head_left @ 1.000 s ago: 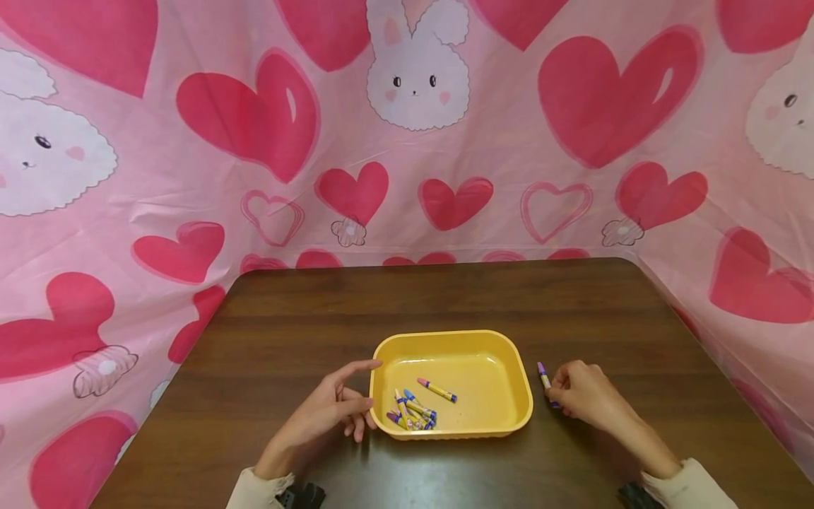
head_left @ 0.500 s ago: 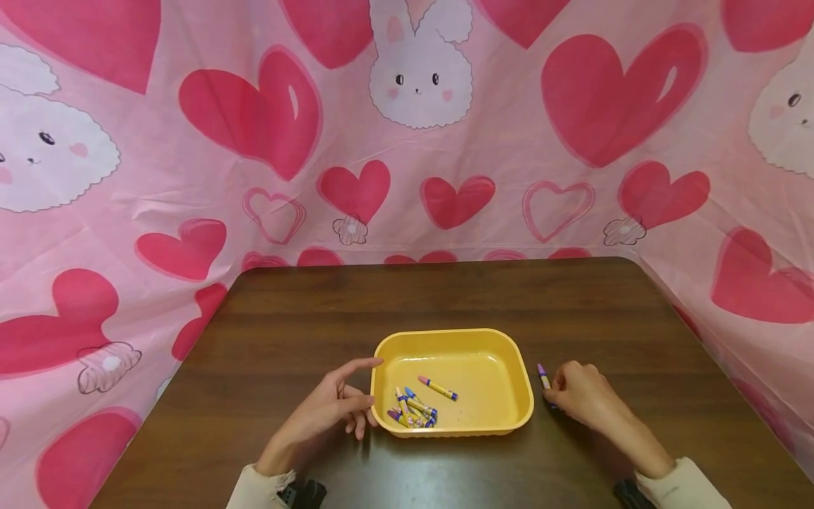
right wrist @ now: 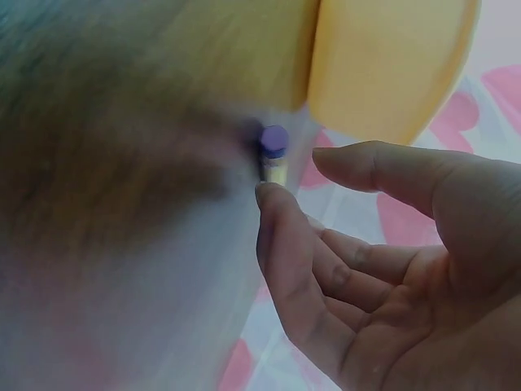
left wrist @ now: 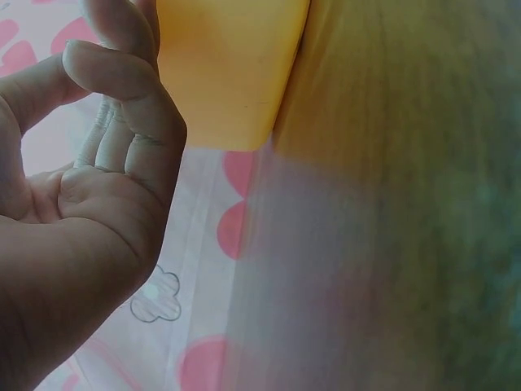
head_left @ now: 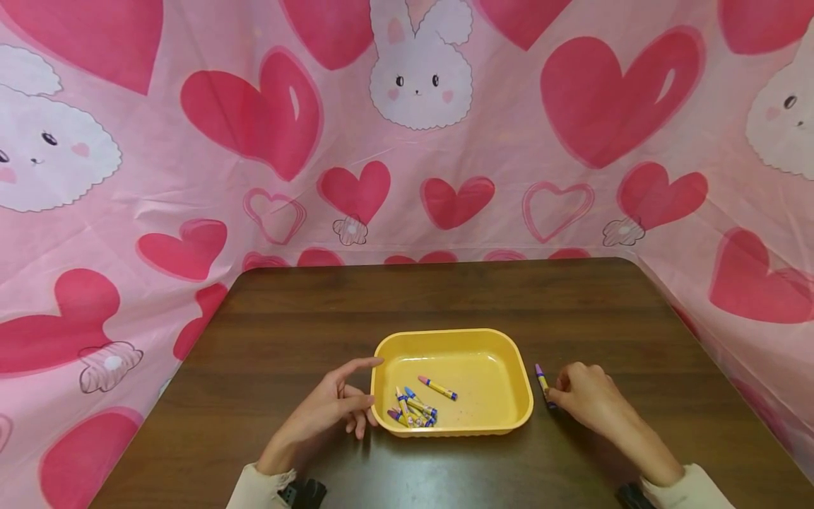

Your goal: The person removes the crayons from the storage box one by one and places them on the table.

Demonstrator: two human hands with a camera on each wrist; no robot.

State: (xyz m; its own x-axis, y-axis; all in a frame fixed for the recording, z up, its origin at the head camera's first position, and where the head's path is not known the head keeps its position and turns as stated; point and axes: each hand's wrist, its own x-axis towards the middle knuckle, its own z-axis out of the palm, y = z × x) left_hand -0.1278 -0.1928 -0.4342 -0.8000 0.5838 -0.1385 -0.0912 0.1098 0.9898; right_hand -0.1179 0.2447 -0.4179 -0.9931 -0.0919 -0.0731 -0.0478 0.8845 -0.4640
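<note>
On the right of the yellow tray [head_left: 452, 431], a purple crayon [head_left: 542, 378] in a yellow wrapper lies on the table. My right hand [head_left: 588, 392] is beside its near end. In the right wrist view, the index fingertip is right at the crayon [right wrist: 275, 142], while the thumb stands apart from it. My left hand [head_left: 327, 406] touches the tray's left rim with index finger and thumb extended. Several crayons [head_left: 413, 410] are heaped in the tray's near left corner, and a pink-tipped crayon [head_left: 437, 387] lies apart from them.
The brown wooden table [head_left: 407, 297] reaches back to a pink cloth [head_left: 407, 155] printed with hearts and rabbits. The cloth also hangs along both sides of the table.
The purple crayon has shifted very slightly left toward the tray. My right hand has moved slightly right. The left hand and the crayons in the tray stay as they were.
</note>
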